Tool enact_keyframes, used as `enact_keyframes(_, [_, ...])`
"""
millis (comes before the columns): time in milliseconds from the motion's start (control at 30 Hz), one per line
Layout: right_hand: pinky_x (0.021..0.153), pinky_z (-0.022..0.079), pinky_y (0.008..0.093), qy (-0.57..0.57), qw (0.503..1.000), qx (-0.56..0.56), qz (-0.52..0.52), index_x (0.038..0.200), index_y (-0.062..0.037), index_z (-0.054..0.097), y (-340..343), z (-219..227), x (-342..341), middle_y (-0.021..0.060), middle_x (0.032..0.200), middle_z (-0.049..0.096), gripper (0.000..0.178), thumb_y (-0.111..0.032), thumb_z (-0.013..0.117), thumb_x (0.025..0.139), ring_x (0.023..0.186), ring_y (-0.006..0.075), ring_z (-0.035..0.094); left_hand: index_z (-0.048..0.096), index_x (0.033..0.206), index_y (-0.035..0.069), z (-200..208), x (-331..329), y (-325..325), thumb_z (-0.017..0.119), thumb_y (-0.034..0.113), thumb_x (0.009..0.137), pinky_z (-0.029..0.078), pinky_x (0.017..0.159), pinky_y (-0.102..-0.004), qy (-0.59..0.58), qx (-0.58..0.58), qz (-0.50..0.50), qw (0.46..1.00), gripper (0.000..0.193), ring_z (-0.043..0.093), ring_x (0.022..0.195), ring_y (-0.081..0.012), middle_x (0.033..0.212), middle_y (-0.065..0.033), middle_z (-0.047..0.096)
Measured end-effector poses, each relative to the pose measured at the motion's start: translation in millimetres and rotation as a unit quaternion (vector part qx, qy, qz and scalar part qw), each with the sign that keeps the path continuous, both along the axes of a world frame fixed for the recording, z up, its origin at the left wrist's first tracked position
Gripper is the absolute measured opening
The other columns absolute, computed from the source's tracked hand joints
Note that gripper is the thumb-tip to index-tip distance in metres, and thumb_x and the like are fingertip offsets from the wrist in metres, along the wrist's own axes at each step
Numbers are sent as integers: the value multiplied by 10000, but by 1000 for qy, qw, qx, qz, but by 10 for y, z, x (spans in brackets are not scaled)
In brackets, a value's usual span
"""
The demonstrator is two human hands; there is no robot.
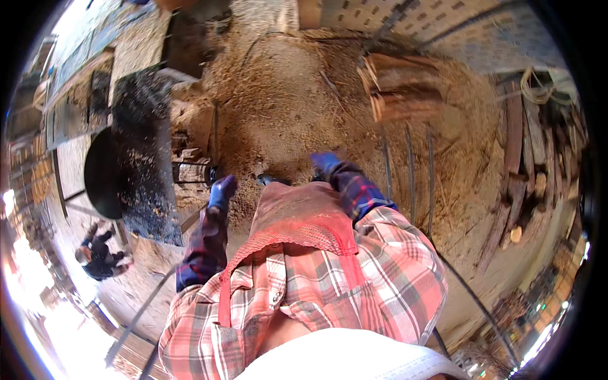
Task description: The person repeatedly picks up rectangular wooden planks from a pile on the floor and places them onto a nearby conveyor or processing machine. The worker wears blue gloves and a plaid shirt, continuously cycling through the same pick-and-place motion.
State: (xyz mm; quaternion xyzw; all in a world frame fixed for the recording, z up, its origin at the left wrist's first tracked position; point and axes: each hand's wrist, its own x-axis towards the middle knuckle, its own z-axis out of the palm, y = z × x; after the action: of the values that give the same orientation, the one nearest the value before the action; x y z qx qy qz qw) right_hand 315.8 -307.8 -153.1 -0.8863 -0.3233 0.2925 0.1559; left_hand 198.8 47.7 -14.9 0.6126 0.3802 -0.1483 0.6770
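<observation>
My left hand [223, 190], in a blue glove, hangs beside the dark, speckled table [149, 158]. Nearest to it is a pale, framed piece [190, 173] with a black end that juts from under the table's edge. My right hand [325, 163], gloved in blue too, is out in front of my red apron [297, 212] above the dirt floor. Both gloves are smeared by motion, so their fingers cannot be made out. I see nothing sticking out of either hand.
Bundled brown boards [405, 87] lie ahead on the right, with thin metal bars [410, 171] nearer me. Stacked logs [516, 171] line the far right. Wood scraps [190, 136] sit beside the table. A person [101, 253] in dark clothes is at lower left.
</observation>
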Motion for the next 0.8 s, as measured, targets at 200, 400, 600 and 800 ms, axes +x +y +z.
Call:
enact_keyframes(200, [543,464,315,295,934,152,-132,852,-87,664,973,126,-1901,59,771,650,366,-432,544,852,618,176,593,595,682,103,-336,-1464,298,625,249,809,369,498,-246,-46,10,-76,996,196,479,539,-94,627,21,543])
enact_keyframes(400, [444,383,278,419,848,58,-319,878,-134,607,1012,-340,-921,15,700,592,315,-443,575,829,530,148,522,655,889,21,20,-849,-124,615,194,833,438,647,-235,-229,147,-8,962,187,541,691,-91,786,-3,622])
enact_keyframes(600, [449,397,342,475,705,204,-486,818,-127,610,846,-529,-765,45,703,594,317,-444,600,807,540,189,530,608,1051,6,177,-632,197,647,261,766,477,814,-304,-182,415,-5,892,385,627,877,-238,969,-159,648])
enact_keyframes(800, [444,410,315,438,774,177,-422,805,-120,616,750,-706,-796,63,670,581,246,-353,558,858,507,190,517,601,1000,6,-546,-644,813,673,397,698,461,830,-387,-24,492,-205,846,499,585,943,-342,1002,-203,606])
